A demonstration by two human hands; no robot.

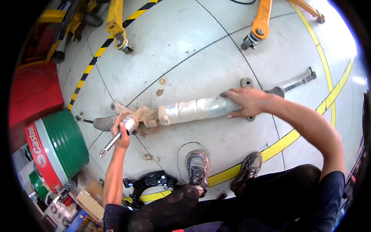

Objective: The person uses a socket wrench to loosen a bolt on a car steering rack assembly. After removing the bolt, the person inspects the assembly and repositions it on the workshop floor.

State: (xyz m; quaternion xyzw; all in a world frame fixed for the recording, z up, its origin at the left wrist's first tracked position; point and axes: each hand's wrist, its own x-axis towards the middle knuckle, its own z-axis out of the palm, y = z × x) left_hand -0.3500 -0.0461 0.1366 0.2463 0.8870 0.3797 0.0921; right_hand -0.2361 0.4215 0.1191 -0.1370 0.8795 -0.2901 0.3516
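While under spread right hand (247, 100), steering rack (197, 110) in grip of left hand (123, 140).

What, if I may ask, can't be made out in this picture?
All in the head view:
Silver tube: the stretch beneath the right hand, hidden by it.
Left-side rubber sleeve: its inner end, partly behind the left hand.
Orange legs: their tops, cut off by the upper edge.
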